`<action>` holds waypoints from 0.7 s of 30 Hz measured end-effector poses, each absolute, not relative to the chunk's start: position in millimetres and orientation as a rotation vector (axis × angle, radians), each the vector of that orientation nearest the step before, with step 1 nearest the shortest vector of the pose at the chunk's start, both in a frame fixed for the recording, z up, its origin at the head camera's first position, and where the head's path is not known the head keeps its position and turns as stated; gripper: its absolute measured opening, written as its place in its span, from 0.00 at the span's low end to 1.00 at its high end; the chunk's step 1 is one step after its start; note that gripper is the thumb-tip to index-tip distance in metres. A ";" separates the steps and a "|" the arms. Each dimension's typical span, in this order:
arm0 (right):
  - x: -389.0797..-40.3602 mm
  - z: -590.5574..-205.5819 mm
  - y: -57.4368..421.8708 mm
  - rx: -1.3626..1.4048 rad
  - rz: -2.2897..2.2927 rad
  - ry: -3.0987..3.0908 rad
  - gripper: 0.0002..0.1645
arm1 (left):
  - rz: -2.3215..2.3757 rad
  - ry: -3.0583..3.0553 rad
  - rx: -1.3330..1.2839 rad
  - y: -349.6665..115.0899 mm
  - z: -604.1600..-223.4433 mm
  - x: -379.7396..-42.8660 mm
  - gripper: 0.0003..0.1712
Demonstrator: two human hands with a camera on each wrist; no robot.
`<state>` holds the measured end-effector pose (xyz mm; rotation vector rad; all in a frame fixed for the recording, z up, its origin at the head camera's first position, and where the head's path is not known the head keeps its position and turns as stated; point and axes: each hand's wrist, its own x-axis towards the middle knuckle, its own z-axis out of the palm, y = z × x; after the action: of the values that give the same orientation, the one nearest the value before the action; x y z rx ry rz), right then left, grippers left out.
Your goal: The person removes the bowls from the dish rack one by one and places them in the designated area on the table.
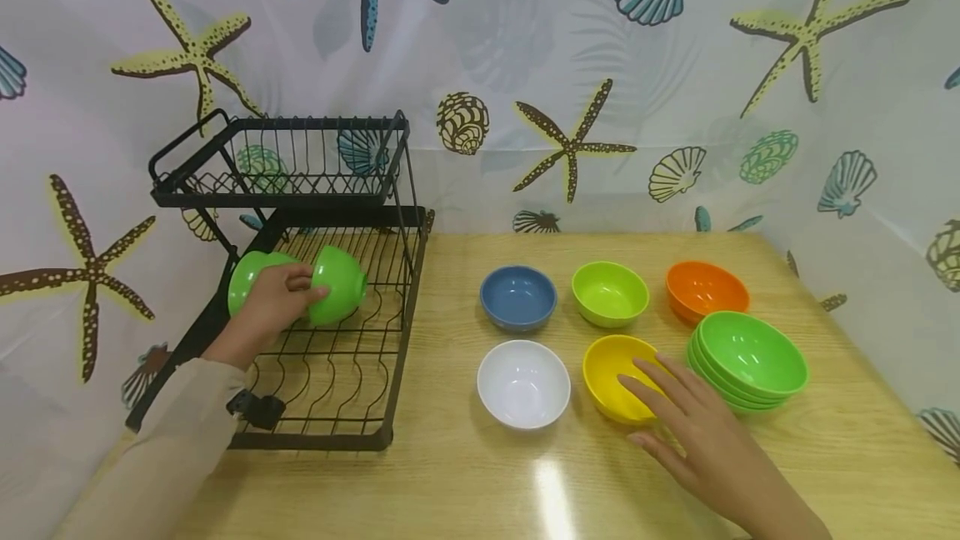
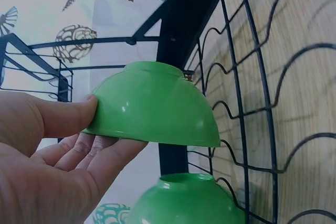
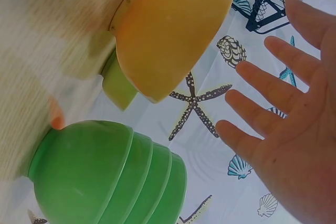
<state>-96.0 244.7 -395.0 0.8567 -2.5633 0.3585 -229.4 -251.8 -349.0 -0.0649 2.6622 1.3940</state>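
My left hand [image 1: 279, 300] pinches the rim of a green bowl [image 1: 339, 286], thumb on the outer wall and fingers under the rim in the left wrist view. That bowl stands on its side over the lower tier of a black dish rack [image 1: 386, 390], its base facing right. More green [image 1: 243, 282] shows behind the hand, where another green bowl [image 2: 184, 203] sits in the rack. My right hand [image 1: 693, 432] hovers with spread fingers over the near right side of a yellow bowl [image 1: 607, 377], holding nothing. A stack of several green bowls [image 1: 753, 357] stands to its right.
On the wooden table [image 1: 465, 473] stand a blue bowl [image 1: 517, 298], a lime bowl [image 1: 609, 294], an orange bowl [image 1: 705, 290] and a white bowl [image 1: 523, 386]. The rack's upper basket [image 1: 281, 198] overhangs the back of its lower tier. A patterned curtain [image 1: 480, 48] hangs behind.
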 end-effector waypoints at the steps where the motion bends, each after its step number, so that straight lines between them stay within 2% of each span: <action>1: -96.2 -395.1 244.5 0.857 0.360 -2.562 0.33 | 1.384 2.667 -0.054 -250.8 -347.7 -228.4 0.31; 11: -97.4 -397.0 244.6 0.862 0.363 -2.573 0.34 | 1.238 2.723 -0.008 -237.5 -329.9 -212.8 0.34; 21: -97.8 -397.0 243.7 0.860 0.352 -2.578 0.35 | 1.204 2.792 0.128 -227.4 -315.2 -196.3 0.30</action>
<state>-97.8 243.7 -397.0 0.8604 -2.5780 0.3516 -196.3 -227.4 -315.2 0.1280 2.7922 1.2044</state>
